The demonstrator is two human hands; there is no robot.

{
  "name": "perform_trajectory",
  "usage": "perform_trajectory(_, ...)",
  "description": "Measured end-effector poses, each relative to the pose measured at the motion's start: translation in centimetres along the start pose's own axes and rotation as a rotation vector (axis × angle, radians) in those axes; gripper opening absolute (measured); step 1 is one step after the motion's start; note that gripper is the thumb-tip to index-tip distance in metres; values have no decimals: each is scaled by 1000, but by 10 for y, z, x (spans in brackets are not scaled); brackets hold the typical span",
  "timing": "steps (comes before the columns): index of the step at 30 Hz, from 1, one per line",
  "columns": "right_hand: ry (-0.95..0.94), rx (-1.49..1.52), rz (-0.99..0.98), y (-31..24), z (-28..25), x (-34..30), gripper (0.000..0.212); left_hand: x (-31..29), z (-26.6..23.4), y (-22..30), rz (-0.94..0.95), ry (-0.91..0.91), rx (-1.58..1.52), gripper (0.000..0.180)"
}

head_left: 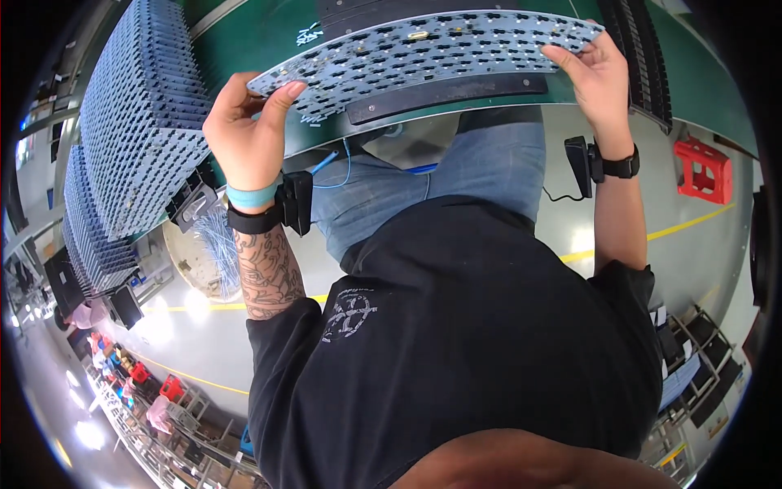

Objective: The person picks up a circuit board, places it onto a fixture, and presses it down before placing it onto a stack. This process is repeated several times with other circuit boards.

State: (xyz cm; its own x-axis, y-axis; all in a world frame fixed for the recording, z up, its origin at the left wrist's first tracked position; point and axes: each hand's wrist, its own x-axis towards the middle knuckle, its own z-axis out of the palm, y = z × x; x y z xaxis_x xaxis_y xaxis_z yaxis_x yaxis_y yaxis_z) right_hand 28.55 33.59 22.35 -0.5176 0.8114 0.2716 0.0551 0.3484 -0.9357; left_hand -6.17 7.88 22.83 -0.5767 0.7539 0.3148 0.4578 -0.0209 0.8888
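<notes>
Over the smooth green tabletop [236, 50], fingers [283, 99] pinch a long, black-studded panel [419, 54].

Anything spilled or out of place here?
Small pale pieces lie strewn on the green bench, beyond the left half of the held board. They look untidy beside the neat stack of boards, though they may belong there.

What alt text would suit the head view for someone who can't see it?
A person's left hand and right hand hold a long, pale blue, black-studded panel by its two ends at a green workbench. Stacks of similar panels stand at the left; lower in the picture is a round container of thin strips.
</notes>
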Motion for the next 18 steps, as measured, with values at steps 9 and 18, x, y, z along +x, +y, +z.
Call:
perform_trajectory(9, 121, -461, -225, -110, 56, -1, 49, 7, 8, 43, 621, 179, 660, 53)
perform_trajectory(18, -437, -944, -545, -89, 116, 56, 66, 24, 25, 8, 487, -72, 847, 69)
